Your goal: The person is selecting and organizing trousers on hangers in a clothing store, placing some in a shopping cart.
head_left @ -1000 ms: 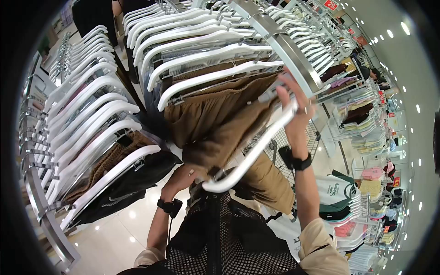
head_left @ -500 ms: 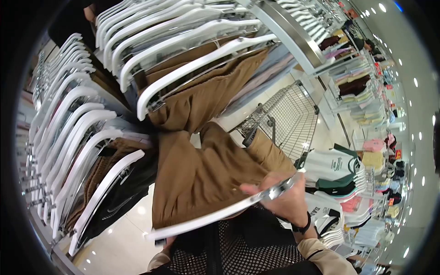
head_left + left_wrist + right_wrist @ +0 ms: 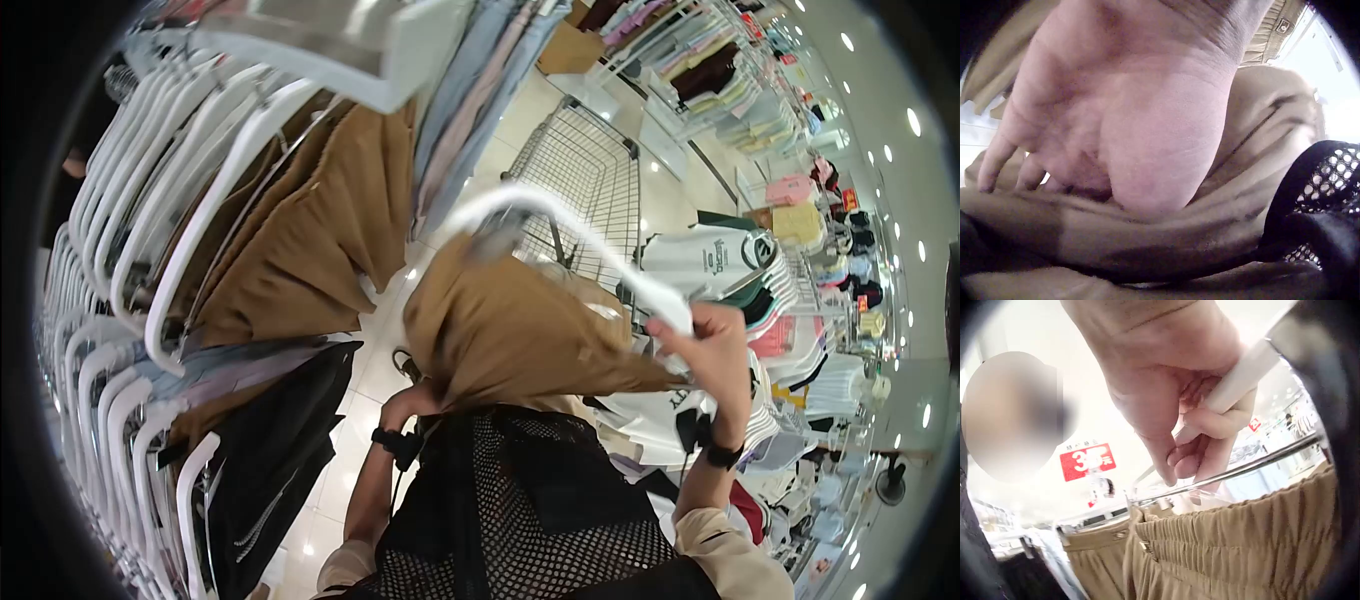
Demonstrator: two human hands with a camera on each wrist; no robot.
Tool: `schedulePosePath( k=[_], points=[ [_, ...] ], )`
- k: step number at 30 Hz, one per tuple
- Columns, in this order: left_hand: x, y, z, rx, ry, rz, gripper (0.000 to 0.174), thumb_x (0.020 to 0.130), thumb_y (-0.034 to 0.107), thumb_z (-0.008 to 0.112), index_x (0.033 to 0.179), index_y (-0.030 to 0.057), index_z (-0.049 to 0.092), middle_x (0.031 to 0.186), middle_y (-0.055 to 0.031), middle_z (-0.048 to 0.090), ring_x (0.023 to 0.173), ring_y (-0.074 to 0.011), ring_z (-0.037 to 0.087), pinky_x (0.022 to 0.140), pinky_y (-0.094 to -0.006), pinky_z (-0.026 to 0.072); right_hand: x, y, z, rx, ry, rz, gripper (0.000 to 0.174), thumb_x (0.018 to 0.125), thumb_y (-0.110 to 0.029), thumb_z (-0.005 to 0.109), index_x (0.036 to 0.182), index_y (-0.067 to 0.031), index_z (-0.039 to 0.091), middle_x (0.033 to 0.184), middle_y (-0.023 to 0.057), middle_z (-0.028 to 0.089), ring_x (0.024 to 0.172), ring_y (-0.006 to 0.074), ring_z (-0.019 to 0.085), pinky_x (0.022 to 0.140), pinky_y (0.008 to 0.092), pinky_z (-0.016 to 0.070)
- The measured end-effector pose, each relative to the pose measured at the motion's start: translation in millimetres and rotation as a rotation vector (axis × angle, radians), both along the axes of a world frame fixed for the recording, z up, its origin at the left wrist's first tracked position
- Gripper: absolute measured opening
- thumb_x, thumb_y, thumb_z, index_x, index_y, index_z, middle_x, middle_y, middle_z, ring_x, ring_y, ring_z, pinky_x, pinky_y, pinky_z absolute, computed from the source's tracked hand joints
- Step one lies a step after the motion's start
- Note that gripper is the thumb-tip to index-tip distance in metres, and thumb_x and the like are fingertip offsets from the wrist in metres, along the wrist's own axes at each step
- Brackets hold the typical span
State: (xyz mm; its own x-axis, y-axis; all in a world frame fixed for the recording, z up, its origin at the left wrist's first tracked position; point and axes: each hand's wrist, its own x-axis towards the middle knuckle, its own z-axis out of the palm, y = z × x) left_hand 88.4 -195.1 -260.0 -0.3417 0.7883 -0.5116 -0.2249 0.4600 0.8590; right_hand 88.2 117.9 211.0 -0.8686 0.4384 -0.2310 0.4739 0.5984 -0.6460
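Observation:
My right hand (image 3: 715,360) grips one end of a white hanger (image 3: 590,235), held out in front of me to the right. From the hanger hang brown pants (image 3: 520,320), slightly blurred in the head view. Their gathered elastic waist shows below the fingers in the right wrist view, under the hanger's metal bar (image 3: 1254,464). Lower down, my left hand (image 3: 408,403) holds a fold of the same brown cloth (image 3: 1116,240) near my body. Its fingertips are partly hidden by the fabric in the left wrist view.
To the left, a rack carries many white hangers (image 3: 215,210) with brown pants (image 3: 310,220) and black pants (image 3: 285,450). A wire shopping cart (image 3: 585,165) stands ahead, beyond the held hanger. White and green T-shirts (image 3: 700,255) hang on the right. A red price sign (image 3: 1087,462) is overhead.
The hanger with the brown pants first came down toward my body, then swung out to the right, away from the rack. The head view has turned right, so the rack sits further left.

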Motion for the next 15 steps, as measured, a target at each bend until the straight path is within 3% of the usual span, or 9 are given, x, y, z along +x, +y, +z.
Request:
schedulePosePath(
  k=[3, 4, 8, 11, 12, 15],
  points=[
    [-18, 7, 21, -0.021, -0.056, -0.124, 0.071, 0.104, 0.05, 0.062, 0.153, -0.0005, 0.051, 0.152, -0.0263, 0.056, 0.144, -0.0391, 0.052, 0.118, -0.0405, 0.0424, -19, 61, -13, 0.156, 0.057, -0.038, 0.032, 0.091, -0.023, 0.085, 0.077, 0.0043, 0.074, 0.061, -0.0019, 0.061, 0.056, 0.0023, 0.051, 0.05, 0.0247, 0.0368],
    [-28, 10, 43, -0.016, -0.092, -0.183, 0.08, 0.106, 0.056, 0.057, 0.159, -0.0015, 0.042, 0.158, -0.0255, 0.05, 0.147, -0.0347, 0.049, 0.121, -0.0391, 0.0389, -33, 77, -16, 0.251, 0.038, -0.03, 0.038, 0.092, -0.027, 0.084, 0.075, 0.0048, 0.071, 0.058, 0.0007, 0.057, 0.054, 0.0047, 0.048, 0.05, 0.0271, 0.0359],
    [-30, 26, 48, 0.01, -0.194, -0.06, 0.081, 0.105, 0.054, 0.06, 0.162, -0.0005, 0.038, 0.156, -0.0254, 0.053, 0.146, -0.0325, 0.051, 0.12, -0.0383, 0.0393, -86, 175, -80, 0.518, 0.158, 0.187, 0.055, 0.092, -0.04, 0.08, 0.071, 0.006, 0.059, 0.056, 0.0134, 0.041, 0.053, 0.0207, 0.035, 0.052, 0.0395, 0.0349],
    [-29, 40, 66, -0.01, -0.205, 0.042, 0.082, 0.104, 0.052, 0.063, 0.163, 0.001, 0.036, 0.155, -0.0251, 0.054, 0.146, -0.032, 0.051, 0.119, -0.0379, 0.0395, -121, 241, -129, 0.531, 0.127, 0.236, 0.054, 0.094, -0.041, 0.078, 0.071, 0.0053, 0.061, 0.057, 0.0163, 0.045, 0.052, 0.0247, 0.038, 0.053, 0.042, 0.0365],
    [-29, 47, 63, -0.009, -0.202, 0.064, 0.082, 0.104, 0.051, 0.063, 0.163, 0.0017, 0.036, 0.155, -0.0252, 0.054, 0.146, -0.0321, 0.051, 0.119, -0.0379, 0.0396, -129, 260, -143, 0.568, 0.128, 0.276, 0.055, 0.095, -0.043, 0.076, 0.071, 0.0049, 0.062, 0.059, 0.0197, 0.048, 0.053, 0.0316, 0.042, 0.055, 0.0451, 0.0378],
    [-20, 65, 76, -0.015, -0.143, 0.171, 0.081, 0.103, 0.05, 0.065, 0.163, 0.0033, 0.037, 0.154, -0.0268, 0.054, 0.145, -0.0334, 0.051, 0.119, -0.0391, 0.0397, -147, 321, -183, 0.56, 0.141, 0.329, 0.057, 0.095, -0.045, 0.075, 0.071, 0.0049, 0.062, 0.06, 0.022, 0.05, 0.054, 0.0371, 0.044, 0.056, 0.047, 0.0383]
  ],
)
